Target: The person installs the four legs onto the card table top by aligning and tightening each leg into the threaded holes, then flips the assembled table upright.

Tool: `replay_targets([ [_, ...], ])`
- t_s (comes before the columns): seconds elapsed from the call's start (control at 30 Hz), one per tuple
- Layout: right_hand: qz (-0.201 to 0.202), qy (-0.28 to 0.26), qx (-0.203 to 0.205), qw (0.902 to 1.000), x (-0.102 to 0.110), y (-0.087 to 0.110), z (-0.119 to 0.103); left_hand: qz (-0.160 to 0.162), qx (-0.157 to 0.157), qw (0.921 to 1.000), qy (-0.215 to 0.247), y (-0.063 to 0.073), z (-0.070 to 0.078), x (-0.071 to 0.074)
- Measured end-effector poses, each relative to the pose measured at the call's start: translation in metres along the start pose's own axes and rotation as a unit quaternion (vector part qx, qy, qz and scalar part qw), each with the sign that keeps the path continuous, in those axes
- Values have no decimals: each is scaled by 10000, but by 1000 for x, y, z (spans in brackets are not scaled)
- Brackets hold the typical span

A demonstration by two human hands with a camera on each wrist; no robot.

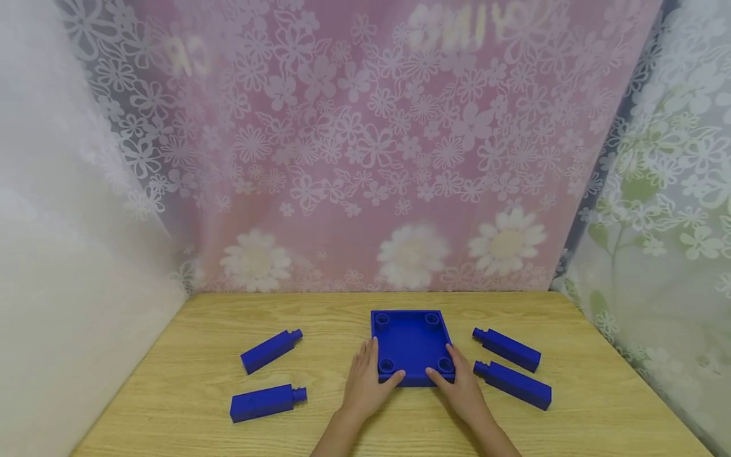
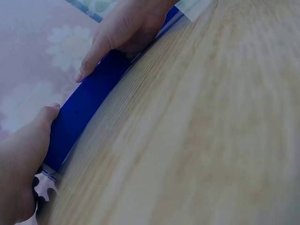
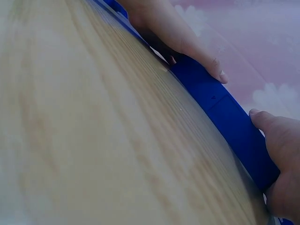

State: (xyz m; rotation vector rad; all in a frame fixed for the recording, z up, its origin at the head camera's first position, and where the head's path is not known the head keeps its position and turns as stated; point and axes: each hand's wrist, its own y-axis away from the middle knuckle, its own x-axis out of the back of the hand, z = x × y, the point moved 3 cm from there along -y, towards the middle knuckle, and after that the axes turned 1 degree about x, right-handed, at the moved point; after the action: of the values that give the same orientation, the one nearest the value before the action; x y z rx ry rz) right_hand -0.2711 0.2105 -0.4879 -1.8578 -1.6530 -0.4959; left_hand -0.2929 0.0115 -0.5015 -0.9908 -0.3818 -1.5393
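A blue square tray-like piece with a round socket in each corner lies on the table, its hollow side up. The left hand grips its left side, fingers along the side wall and thumb over the near edge. On the opposite side the right hand holds it the same way, thumb on the near rim. Both wrist views show the piece's plain outer wall between the two thumbs. In the right wrist view, that wall carries a small triangle mark and a thin line.
Left of the hands lie two blue square posts with threaded ends, an upper post and a lower post. Two similar ones, a far post and a near post, lie to the right. Flowered curtains enclose the wooden table.
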Motion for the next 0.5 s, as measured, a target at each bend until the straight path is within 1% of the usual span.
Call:
replay_targets([
  [0.3, 40, -49, 71, 10000, -5, 7, -5, -1, 7, 10000, 69, 9, -5, 5],
  [0.5, -6, -98, -54, 9999, -8, 13, -8, -68, 51, 9999, 116, 15, -9, 9],
])
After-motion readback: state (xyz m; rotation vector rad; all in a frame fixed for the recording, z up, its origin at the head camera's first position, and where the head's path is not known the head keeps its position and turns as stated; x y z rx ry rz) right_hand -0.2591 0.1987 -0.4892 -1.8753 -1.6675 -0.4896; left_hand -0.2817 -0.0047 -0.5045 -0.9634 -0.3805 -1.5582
